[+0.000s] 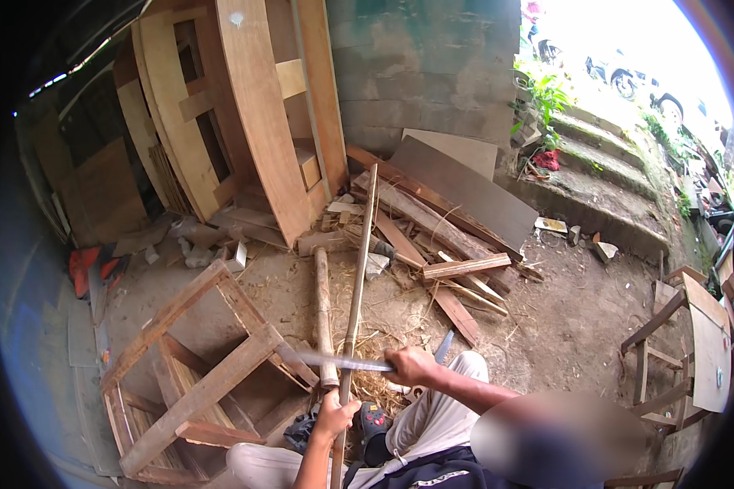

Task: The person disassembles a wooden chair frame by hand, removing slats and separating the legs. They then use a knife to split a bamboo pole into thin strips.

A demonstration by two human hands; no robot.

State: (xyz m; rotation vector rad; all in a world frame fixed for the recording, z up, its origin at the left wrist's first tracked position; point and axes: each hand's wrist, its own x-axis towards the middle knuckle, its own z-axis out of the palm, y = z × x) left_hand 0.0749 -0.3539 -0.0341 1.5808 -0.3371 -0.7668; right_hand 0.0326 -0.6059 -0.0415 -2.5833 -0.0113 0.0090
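My left hand (334,414) is closed around a long, thin bamboo strip (360,269), which runs from my lap up and away from me. In my right hand (412,367) is a long-bladed knife (352,363), its blade smeared by motion and pointing left. The blade crosses the strip just beyond my left hand; whether it touches the strip I cannot tell. A thicker bamboo pole (324,314) lies just left of the strip, its near end close to my left hand. Beside my right hand, a grey-blue blade (444,347) sticks up near my knee.
A wooden frame (200,407) lies at left. Ahead are stacked planks (432,220) and tall wooden panels (261,114) against the wall (424,65). At right stand a wooden chair-like frame (677,359) and concrete steps (603,155). Bamboo shavings (375,338) litter the dirt floor.
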